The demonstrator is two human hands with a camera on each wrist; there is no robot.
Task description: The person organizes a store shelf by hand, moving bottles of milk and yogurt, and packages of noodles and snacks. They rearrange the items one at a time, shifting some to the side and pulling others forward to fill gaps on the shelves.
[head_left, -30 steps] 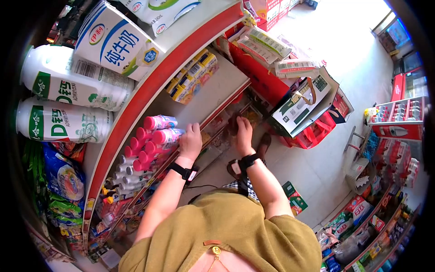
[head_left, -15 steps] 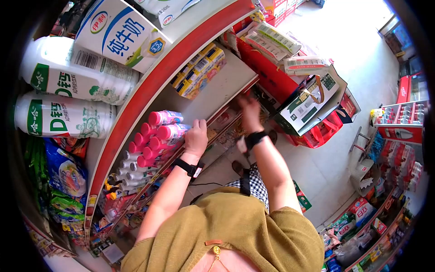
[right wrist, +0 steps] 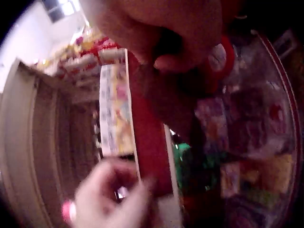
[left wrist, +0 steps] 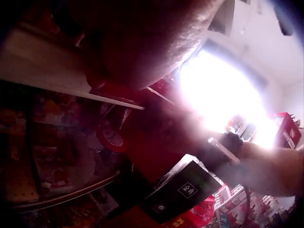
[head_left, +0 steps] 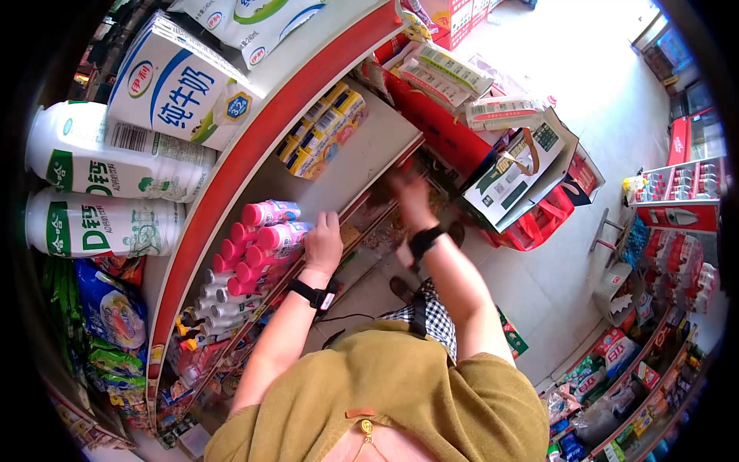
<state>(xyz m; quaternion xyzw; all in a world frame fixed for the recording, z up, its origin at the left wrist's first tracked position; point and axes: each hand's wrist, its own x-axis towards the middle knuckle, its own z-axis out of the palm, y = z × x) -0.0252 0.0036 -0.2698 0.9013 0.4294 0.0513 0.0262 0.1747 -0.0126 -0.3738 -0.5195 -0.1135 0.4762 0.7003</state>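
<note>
In the head view my left hand (head_left: 323,245) is at the front edge of a shelf, beside bottles with pink caps (head_left: 269,237). The right wrist view shows its thumb and fingers curled at the red front strip (right wrist: 151,137) of that shelf edge. My right hand (head_left: 413,196), motion-blurred, is farther along the same edge. Seen close, its fingertips pinch a dark brown, cloth-like thing (right wrist: 178,104) lying over the strip; its exact kind cannot be told. A red ring-shaped item (right wrist: 227,61) shows right beside these fingers. My left hand fills the top of the left wrist view, dark and blurred.
Yellow-and-blue small packs (head_left: 327,127) stand farther back on the shelf. Above it, a red-edged shelf (head_left: 231,165) bears milk cartons (head_left: 181,88) and large white bottles (head_left: 108,223). Boxes and a green-and-white carton (head_left: 512,181) are piled beyond my right hand. Packages lie on the shelf below.
My right hand has moved up and left from its place one second ago, with its wrist turned. The left hand stays at the shelf edge. The view has swung slightly and come back.
</note>
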